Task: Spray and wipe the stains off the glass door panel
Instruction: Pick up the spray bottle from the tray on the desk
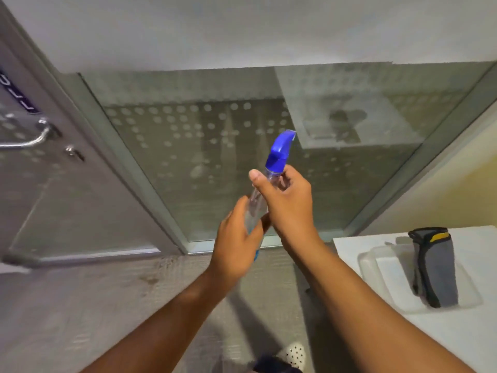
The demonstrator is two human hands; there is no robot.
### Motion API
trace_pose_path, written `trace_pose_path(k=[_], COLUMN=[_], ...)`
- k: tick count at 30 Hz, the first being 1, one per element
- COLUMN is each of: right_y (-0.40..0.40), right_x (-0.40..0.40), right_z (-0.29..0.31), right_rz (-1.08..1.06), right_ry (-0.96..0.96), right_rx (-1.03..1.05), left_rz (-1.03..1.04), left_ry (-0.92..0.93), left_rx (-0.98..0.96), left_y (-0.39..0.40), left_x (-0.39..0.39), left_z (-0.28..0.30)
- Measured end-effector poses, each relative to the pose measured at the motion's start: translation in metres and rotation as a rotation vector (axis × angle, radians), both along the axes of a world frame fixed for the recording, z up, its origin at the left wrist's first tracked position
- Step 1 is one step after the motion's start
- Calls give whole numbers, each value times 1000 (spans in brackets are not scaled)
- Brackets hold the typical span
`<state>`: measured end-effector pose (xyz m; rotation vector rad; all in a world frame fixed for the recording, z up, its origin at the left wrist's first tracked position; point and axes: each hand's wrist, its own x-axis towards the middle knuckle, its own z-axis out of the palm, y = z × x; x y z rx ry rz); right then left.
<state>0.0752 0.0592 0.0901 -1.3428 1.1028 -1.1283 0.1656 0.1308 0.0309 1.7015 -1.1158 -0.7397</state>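
The right hand (286, 203) is curling its grip around the neck of the spray bottle (265, 193), just under the blue head, thumb raised on the near side. The left hand (238, 242) is wrapping its grip around the lower body of the same bottle, fingers closing on its base. The bottle is being held in the air between the two hands, in front of the lower part of the glass door panel (215, 157). Its long axis is tilting up and slightly right, base toward the person, and the nozzle is pointing away toward the glass. The body is looking clear and see-through, with a bright blue trigger head and a hint of blue at the bottom.

The panel is showing rows of frosted dots and cloudy smears. To the left, a door with a metal handle (32, 138) is standing. To the right, a folded grey cloth (434, 267) with a yellow-and-black edge is lying in a pale tray (376, 273) on a white surface (457, 337).
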Motion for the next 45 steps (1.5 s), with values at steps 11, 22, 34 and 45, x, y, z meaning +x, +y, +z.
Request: trace_pose_path(k=[11, 22, 34, 45], right_y=[129, 219, 209, 166], right_x=[186, 363, 521, 661], right_z=[56, 87, 81, 93], right_rz=[439, 849, 963, 890], right_ry=[-344, -528, -592, -667], right_rx=[73, 18, -36, 54], left_rz=[52, 350, 363, 267], left_ry=[-105, -354, -387, -378], left_rx=[-43, -120, -72, -99], left_y=[166, 272, 265, 210], left_x=[193, 341, 489, 628], left_z=[32, 68, 73, 85])
